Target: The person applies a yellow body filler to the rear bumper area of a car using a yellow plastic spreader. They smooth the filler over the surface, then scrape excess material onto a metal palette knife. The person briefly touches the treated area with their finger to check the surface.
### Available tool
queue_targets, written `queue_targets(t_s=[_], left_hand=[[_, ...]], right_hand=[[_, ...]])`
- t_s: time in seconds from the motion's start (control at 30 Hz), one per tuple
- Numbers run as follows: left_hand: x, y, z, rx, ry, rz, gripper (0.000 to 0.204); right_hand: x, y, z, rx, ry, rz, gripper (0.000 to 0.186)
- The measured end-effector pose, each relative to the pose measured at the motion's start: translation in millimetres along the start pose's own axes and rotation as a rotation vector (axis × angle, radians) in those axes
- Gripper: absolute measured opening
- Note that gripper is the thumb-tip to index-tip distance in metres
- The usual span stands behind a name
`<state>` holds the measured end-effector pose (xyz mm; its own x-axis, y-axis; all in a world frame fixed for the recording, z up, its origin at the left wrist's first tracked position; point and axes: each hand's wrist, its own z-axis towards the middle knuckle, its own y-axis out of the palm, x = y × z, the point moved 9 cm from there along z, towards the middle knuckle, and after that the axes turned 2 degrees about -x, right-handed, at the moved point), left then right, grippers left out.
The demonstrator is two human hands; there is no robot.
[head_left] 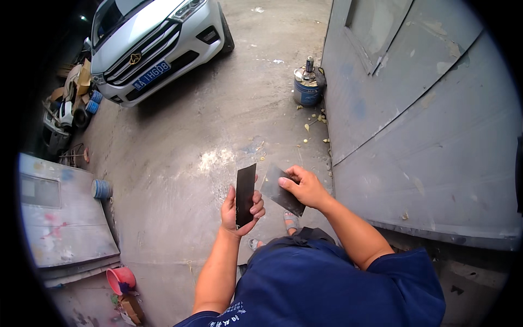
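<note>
My left hand (239, 215) grips a narrow dark rectangular flat blade (245, 194) upright, fingers curled round its edge and thumb along the other side. Just to its right, my right hand (302, 185) holds a wider, thin, glossy grey flat scraper (278, 196) at a slant, thumb pressed on its face. The two flat pieces are close to each other in front of my body, above the concrete floor (180, 201). My sandaled feet show below them.
A white car (163, 49) stands ahead-left, beside piled scrap and tyres (81, 117). Grey panels (414, 136) line the right, with a blue drum (306, 91) at their far end. On the left are paint-spattered boards (65, 207), a blue can (102, 188) and a red bucket (121, 279).
</note>
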<state>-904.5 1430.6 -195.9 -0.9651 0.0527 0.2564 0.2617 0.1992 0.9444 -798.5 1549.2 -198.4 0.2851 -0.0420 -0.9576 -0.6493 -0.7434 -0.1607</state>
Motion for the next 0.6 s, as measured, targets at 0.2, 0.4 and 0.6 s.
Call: queue_targets(t_s=[0.2,0.4,0.6], left_hand=[[4,3,-23,-0.015,-0.003,0.026,0.035],[20,-8,-49,0.193,0.023,0.225,0.038],[25,-1,-67,0.232,-0.058,0.455,0.045]], right_hand=[[-46,27,14,-0.040,-0.140,-0.231,0.037],[-128,66,0,-0.189,-0.497,-0.618,0.033],[-151,60,14,-0.267,-0.604,-0.806,0.029]])
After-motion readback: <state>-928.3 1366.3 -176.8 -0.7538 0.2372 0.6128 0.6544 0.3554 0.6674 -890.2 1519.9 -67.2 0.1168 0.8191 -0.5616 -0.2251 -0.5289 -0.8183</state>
